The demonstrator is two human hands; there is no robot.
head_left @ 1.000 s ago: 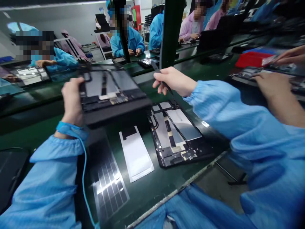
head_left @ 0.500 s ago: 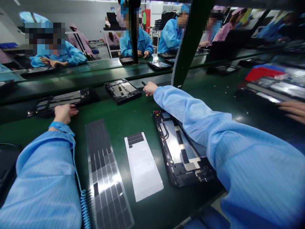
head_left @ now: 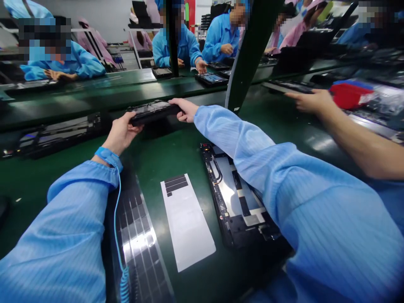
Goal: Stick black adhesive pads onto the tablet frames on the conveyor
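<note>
Gripping a black tablet (head_left: 153, 112) between left hand (head_left: 121, 134) and right hand (head_left: 186, 110).

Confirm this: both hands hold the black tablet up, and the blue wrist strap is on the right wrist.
Wrong: the head view shows the blue wrist strap on the left wrist, not the right. The left hand and right hand hold the black tablet up.

Landmark: long green workbench (head_left: 78, 86)
Behind it: pale grey wall (head_left: 107, 17)
Also behind it: white metal rack (head_left: 137, 46), red panel (head_left: 190, 17)
</note>
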